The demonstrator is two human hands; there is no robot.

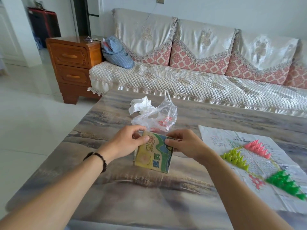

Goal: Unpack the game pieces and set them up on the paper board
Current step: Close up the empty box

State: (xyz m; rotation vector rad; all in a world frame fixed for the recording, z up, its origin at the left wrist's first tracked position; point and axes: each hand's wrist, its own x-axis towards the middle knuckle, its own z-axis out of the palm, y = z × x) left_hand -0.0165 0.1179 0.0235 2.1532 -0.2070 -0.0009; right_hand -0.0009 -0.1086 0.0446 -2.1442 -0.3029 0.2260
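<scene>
Now both hands pinch the box (153, 153).

Head-worn view, forward and down

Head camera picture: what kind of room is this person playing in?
Most likely a living room at home: a long sofa with patterned covers, a wooden drawer cabinet beside it, and a low marble-look table holding the game.
</scene>
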